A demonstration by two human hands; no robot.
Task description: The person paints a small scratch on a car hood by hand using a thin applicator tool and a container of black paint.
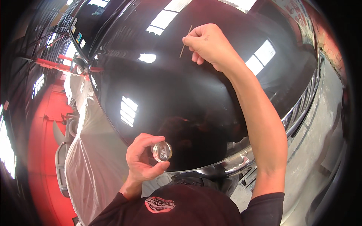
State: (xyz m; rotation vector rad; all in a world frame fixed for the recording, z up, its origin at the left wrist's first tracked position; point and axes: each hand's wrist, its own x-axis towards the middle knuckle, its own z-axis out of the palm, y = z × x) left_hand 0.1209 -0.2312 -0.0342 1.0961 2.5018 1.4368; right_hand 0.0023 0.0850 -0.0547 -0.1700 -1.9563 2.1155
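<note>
My left hand (pixel 140 157) is closed around a small round silver container (pixel 162 151), thumb on one side and fingers on the other. It is held over the near edge of a glossy black car hood (pixel 162 90); its contents are too small to make out. Farther out, my right hand (pixel 208 44) pinches a thin, light-coloured stick (pixel 182 52) between thumb and fingers. The stick slants above the far middle of the hood, and I cannot tell whether its lower tip touches the paint.
Clear plastic sheeting (pixel 90 147) hangs along the car's left side. Beyond it are a red arm-like frame (pixel 52 64) and a red surface (pixel 41 150). Chrome trim (pixel 226 167) edges the hood close to my body. Grey floor (pixel 311 150) lies to the right.
</note>
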